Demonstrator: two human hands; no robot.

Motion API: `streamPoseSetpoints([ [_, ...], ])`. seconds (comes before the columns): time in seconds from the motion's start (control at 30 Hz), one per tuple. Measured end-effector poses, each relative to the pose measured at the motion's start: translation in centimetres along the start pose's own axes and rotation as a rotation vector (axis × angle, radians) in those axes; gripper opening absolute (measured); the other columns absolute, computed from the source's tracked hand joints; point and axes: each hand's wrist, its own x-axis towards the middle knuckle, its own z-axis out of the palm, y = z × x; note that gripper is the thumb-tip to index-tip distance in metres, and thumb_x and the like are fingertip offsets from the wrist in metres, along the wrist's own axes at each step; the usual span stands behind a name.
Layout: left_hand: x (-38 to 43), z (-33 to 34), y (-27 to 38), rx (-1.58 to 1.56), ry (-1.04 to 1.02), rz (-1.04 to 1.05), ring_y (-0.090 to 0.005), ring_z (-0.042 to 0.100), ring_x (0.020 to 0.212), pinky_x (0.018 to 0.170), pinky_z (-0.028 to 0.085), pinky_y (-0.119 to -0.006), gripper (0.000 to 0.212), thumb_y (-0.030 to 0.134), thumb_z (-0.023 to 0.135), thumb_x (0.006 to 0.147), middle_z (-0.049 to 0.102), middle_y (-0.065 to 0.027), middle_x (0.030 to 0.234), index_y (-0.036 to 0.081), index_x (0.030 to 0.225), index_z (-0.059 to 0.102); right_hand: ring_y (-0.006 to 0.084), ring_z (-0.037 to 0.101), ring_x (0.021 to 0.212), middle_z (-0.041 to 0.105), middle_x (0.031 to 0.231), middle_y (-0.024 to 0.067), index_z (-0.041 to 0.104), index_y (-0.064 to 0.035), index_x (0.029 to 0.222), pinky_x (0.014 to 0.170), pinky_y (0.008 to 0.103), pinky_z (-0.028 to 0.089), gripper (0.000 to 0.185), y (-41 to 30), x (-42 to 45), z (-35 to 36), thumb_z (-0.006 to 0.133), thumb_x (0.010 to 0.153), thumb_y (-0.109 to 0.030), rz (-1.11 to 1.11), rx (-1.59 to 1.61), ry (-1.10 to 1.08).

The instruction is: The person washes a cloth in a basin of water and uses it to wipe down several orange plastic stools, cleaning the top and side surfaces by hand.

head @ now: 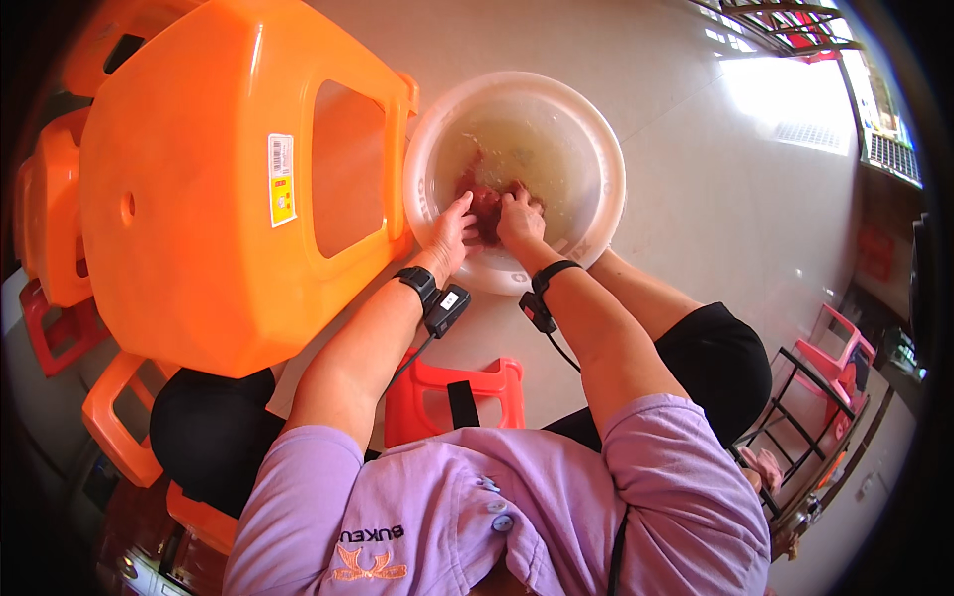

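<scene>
A round whitish plastic basin (514, 82) of cloudy, yellowish water stands on the floor before me, with lettering on its rim. In the water near its front left lies a soft, dark red mass (486, 203); whether it is meat or cloth I cannot tell. My right hand (521, 218) reaches in with curled fingers gripping the right side of the mass. On the left of it is my left hand (453, 229), its fingers apart and its palm towards the mass. The fingertips of my right hand are partly hidden.
A large orange plastic stool (186, 186) stands close on the left, with more orange stools (56, 208) behind it. A red stool (455, 391) is below me. Both wrists carry black straps with cabled devices (448, 310). A black metal rack (797, 417) stands at right.
</scene>
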Motion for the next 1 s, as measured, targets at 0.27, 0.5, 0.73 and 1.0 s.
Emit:
streamPoseSetpoints([
  [0.27,-0.1,1.4,-0.2,-0.015,0.179,0.137,-0.0199,0.047,0.112,0.092,0.031,-0.045,0.062,0.064,0.057,0.080,0.057,-0.0029,0.125,0.019,0.123,0.056,0.0323,0.066,0.088,0.068,0.093,0.0160,0.070,-0.0141,0.105,0.077,0.0399,0.052,0.040,1.7,0.4,-5.0,0.062,0.067,-0.004,-0.440,0.193,0.047],
  [0.5,-3.5,4.5,3.1,0.081,0.061,0.209,-0.0178,0.055,0.095,0.080,0.037,-0.040,0.051,0.066,0.048,0.085,0.064,-0.0018,0.095,0.022,0.108,0.061,0.0183,0.063,0.068,0.067,0.077,0.0096,0.070,-0.0007,0.096,0.060,0.0303,0.051,0.036,-0.9,-4.5,-13.9,0.063,0.060,-0.001,-0.291,1.062,-0.394],
  [0.73,-6.6,6.2,4.8,-0.083,-0.429,0.183,-0.0157,0.057,0.065,0.047,0.036,-0.031,0.052,0.070,0.045,0.085,0.062,-0.0002,0.075,0.021,0.093,0.062,0.0164,0.053,0.051,0.061,0.066,0.0041,0.066,-0.0087,0.079,0.048,0.0262,0.040,0.019,-1.3,-6.3,-16.5,0.070,0.074,-0.027,-0.213,1.387,-0.562],
  [1.0,-7.5,9.0,5.1,-0.262,-0.452,0.223,-0.0193,0.057,0.101,0.073,0.047,-0.042,0.062,0.072,0.061,0.075,0.063,0.0011,0.106,0.022,0.112,0.059,0.0251,0.065,0.085,0.068,0.088,0.0133,0.066,-0.0032,0.095,0.078,0.0356,0.049,0.046,-3.5,-4.6,-13.2,0.052,0.091,-0.047,-0.140,1.287,0.190],
])
